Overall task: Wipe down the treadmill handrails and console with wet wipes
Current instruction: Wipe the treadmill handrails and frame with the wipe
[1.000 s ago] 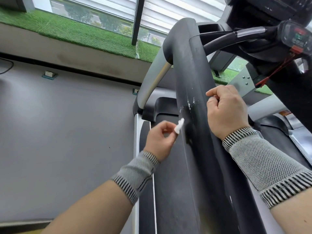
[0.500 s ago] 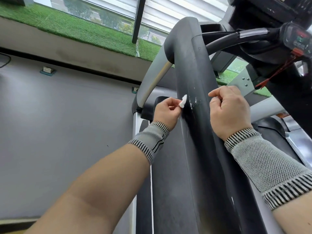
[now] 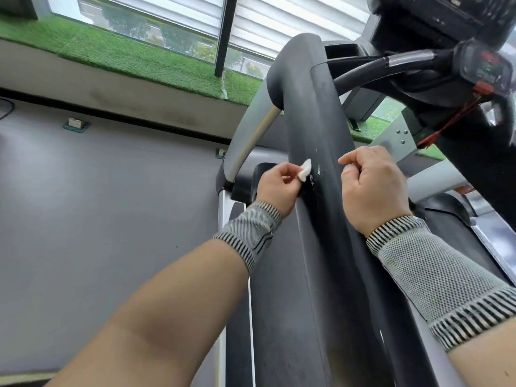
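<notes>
A thick black treadmill handrail (image 3: 326,224) runs from the bottom of the view up to a bend near the window. White flecks (image 3: 318,171) mark its top halfway up. My left hand (image 3: 276,188) pinches a small white piece of wet wipe (image 3: 305,169) against the rail's left side, right beside the flecks. My right hand (image 3: 371,188) is curled into a loose fist on the rail's right side, thumb against forefinger; whether it holds anything is hidden. The console (image 3: 485,68) with its small display sits at the upper right.
A red safety cord (image 3: 452,121) hangs from the console. The black running belt (image 3: 279,317) lies below the rail, a grey upright (image 3: 251,135) to its left. Grey floor (image 3: 97,205) spreads left, with a green turf ledge (image 3: 139,57) under the window.
My left hand rose from lower beside the rail up to the white flecks, carrying the wipe piece, and now presses it against the rail. My right hand has stayed in place.
</notes>
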`<action>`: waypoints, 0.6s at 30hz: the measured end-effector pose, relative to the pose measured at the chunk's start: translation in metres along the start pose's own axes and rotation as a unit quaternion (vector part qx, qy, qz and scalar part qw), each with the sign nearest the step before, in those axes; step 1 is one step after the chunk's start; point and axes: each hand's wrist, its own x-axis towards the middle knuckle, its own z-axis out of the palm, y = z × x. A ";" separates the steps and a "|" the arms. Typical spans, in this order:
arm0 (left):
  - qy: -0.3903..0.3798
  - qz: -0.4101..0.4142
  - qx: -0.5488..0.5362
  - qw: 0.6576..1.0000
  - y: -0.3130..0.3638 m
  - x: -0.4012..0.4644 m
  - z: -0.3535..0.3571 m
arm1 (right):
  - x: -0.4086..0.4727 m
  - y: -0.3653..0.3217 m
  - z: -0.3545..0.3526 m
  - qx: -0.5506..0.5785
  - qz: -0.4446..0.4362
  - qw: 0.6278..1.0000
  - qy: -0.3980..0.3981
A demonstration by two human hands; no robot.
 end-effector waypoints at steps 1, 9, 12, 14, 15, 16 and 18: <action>0.005 -0.005 0.002 1.000 0.004 0.004 0.000 | 0.000 0.000 0.000 0.001 -0.001 1.000 0.001; -0.033 0.073 -0.007 0.997 -0.001 -0.072 -0.015 | 0.000 0.000 0.000 0.012 0.003 1.000 0.012; -0.009 0.064 -0.010 0.998 -0.003 -0.066 -0.003 | -0.001 0.000 0.001 0.013 0.008 1.000 0.012; 0.016 0.061 0.004 0.998 -0.002 -0.042 0.002 | -0.001 0.000 0.002 0.012 0.012 1.000 0.010; 0.023 0.056 0.012 0.998 0.000 -0.028 0.003 | 0.000 0.000 0.002 0.010 0.011 1.000 0.009; 0.025 0.047 0.023 0.998 0.004 -0.013 0.004 | 0.000 0.000 0.002 0.010 0.011 1.000 0.010; 0.014 0.017 0.038 0.999 0.013 0.010 0.005 | 0.000 0.000 0.002 0.010 0.011 1.000 0.013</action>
